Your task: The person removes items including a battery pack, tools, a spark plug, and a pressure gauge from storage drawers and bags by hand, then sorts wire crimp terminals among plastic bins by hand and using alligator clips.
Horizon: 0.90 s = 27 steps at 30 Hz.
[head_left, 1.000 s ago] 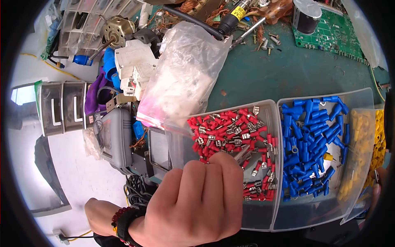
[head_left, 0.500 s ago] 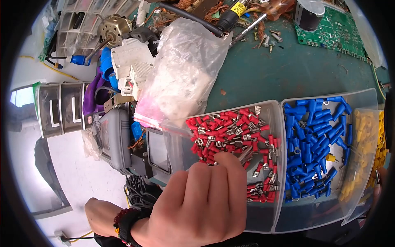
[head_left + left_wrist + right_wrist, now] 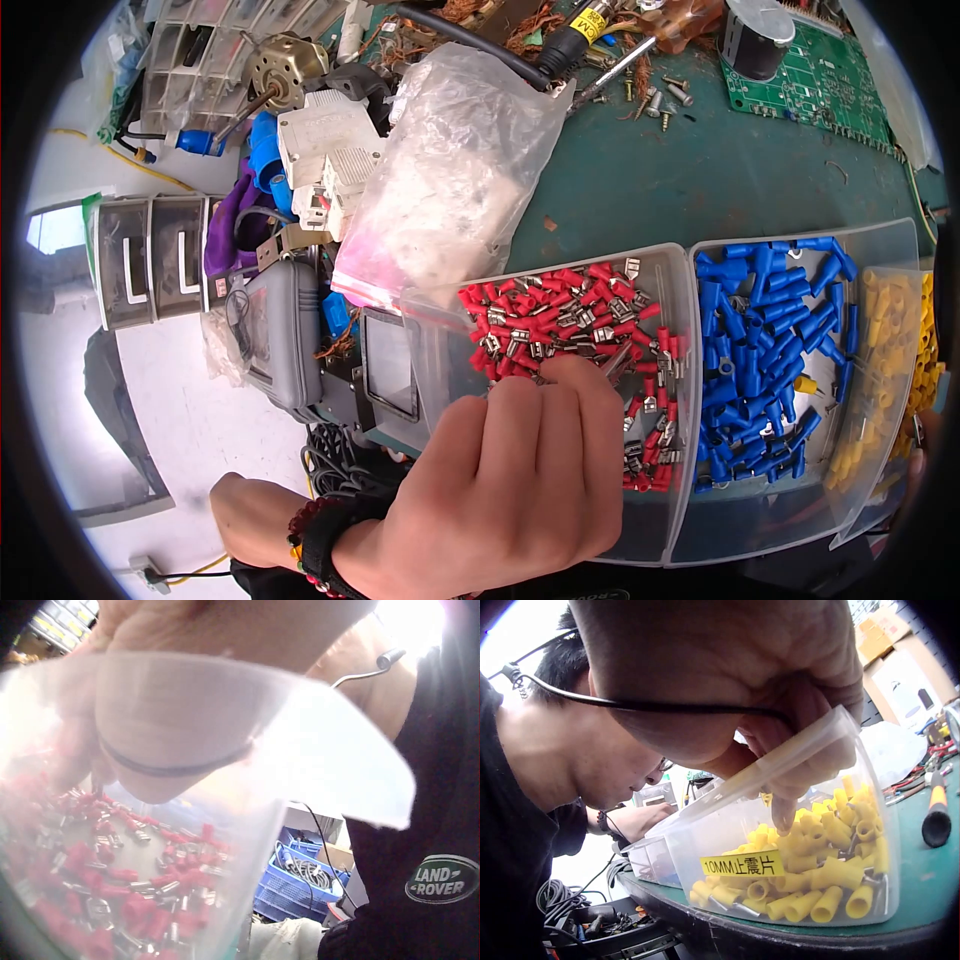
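Observation:
My left hand (image 3: 510,480) is over the bin (image 3: 650,535) of red crimp terminals (image 3: 540,310), knuckles up and fingers bent down. In the left wrist view its fingers (image 3: 75,746) reach behind the clear wall toward the terminals; I cannot tell if they pinch one. A narrow metallic piece (image 3: 617,358) shows beside the index finger. My right hand (image 3: 795,727) reaches into the bin of yellow crimp terminals (image 3: 810,859); a bit of yellow (image 3: 766,799) shows between its bent fingers. At the head view's right edge, a small metal end (image 3: 918,428) sits by the right thumb.
Blue crimp terminals (image 3: 765,350) fill the middle bin, with one yellow piece among them. A clear plastic bag (image 3: 460,170) lies behind the red bin. Further back are a green circuit board (image 3: 810,90), loose screws (image 3: 665,100) and a grey case (image 3: 285,335).
My left hand has shifted slightly right and up over the red terminals, its fingers still bent. The view has drifted a little; the right hand stays at the yellow bin.

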Motion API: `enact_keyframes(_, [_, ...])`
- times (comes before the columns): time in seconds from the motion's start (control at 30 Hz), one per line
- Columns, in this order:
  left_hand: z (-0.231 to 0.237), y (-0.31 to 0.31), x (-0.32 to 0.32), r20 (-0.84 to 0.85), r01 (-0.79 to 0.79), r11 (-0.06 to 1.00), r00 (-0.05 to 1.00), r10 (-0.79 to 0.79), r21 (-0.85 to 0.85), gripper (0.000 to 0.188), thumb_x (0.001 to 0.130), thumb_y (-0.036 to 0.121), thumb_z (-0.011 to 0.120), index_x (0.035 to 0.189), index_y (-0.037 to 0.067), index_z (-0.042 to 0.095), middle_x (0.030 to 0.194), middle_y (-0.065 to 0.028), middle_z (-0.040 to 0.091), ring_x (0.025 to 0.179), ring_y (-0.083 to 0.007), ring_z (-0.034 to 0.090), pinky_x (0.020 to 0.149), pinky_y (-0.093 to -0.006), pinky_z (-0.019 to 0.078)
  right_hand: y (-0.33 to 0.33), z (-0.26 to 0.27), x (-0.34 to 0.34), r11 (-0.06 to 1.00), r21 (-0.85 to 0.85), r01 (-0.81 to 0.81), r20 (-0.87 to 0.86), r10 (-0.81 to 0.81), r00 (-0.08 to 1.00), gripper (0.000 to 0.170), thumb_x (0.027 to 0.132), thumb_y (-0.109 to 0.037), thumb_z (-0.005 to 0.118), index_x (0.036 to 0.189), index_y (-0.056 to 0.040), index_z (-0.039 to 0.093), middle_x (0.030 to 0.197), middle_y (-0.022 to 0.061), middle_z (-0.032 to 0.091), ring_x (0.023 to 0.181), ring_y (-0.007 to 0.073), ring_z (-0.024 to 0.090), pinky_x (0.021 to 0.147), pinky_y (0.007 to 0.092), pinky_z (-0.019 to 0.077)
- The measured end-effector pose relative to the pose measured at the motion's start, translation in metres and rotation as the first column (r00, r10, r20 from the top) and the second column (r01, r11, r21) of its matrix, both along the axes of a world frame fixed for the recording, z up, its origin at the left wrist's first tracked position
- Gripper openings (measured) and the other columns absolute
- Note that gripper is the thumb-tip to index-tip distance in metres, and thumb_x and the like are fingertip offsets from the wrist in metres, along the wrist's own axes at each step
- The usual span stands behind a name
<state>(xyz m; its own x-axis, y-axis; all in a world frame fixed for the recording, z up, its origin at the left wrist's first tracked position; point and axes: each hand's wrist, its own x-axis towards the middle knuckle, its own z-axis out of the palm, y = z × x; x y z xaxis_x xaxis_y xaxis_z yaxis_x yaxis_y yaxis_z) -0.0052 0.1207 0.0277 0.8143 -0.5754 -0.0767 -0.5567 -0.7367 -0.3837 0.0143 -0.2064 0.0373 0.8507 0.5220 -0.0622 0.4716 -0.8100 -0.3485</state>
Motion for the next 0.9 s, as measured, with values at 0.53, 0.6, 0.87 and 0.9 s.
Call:
enact_keyframes(0.53, [-0.005, 0.004, 0.002, -0.082, -0.075, 0.99, 0.994, 0.066, -0.115, 0.018, 0.082, 0.011, 0.067, 0.088, -0.005, 0.062, 0.059, -0.0008, 0.041, 0.051, -0.0133, 0.042, 0.043, -0.0252, 0.0331, 0.0, 0.0, 0.003, 1.0, 0.001, -0.027, 0.0, 0.027, 1.0, 0.02, 0.092, -0.013, 0.058, 0.099, 0.0034, 0.066, 0.065, 0.0143, 0.057, 0.047, 0.0269, 0.055, 0.043, 0.0347, 0.0399])
enact_keyframes(0.6, [0.0, 0.003, 0.0, -0.108, -0.11, 0.985, 0.989, 0.096, -0.133, 0.018, 0.081, 0.011, 0.068, 0.088, -0.005, 0.062, 0.059, -0.0015, 0.044, 0.051, -0.0138, 0.043, 0.043, -0.0261, 0.0338, -0.001, 0.0, 0.002, 1.0, 0.002, -0.025, 0.0, 0.025, 1.0, 0.019, 0.092, -0.013, 0.058, 0.099, 0.0034, 0.066, 0.065, 0.0144, 0.057, 0.047, 0.0272, 0.055, 0.043, 0.0348, 0.04])
enact_keyframes(0.87, [0.024, 0.022, -0.007, -0.432, -0.46, 0.65, 0.875, 0.218, -0.605, 0.02, 0.088, 0.016, 0.06, 0.086, -0.003, 0.059, 0.062, -0.0089, 0.058, 0.046, -0.0179, 0.051, 0.044, -0.0289, 0.0394, 0.004, 0.005, 0.004, 0.999, 0.033, 0.008, -0.03, -0.007, 1.0, 0.016, 0.09, -0.011, 0.06, 0.097, 0.0031, 0.065, 0.067, 0.0149, 0.058, 0.049, 0.0284, 0.057, 0.044, 0.035, 0.0409])
enact_keyframes(0.9, [0.025, 0.02, -0.01, -0.412, -0.448, 0.664, 0.883, 0.225, -0.598, 0.02, 0.088, 0.016, 0.06, 0.086, -0.003, 0.059, 0.062, -0.0089, 0.058, 0.046, -0.0179, 0.051, 0.044, -0.0289, 0.0394, 0.006, 0.01, 0.006, 1.0, -0.008, 0.016, -0.079, -0.017, 0.997, 0.015, 0.089, -0.01, 0.061, 0.097, 0.0031, 0.065, 0.068, 0.0156, 0.059, 0.05, 0.0288, 0.058, 0.045, 0.0349, 0.0426])
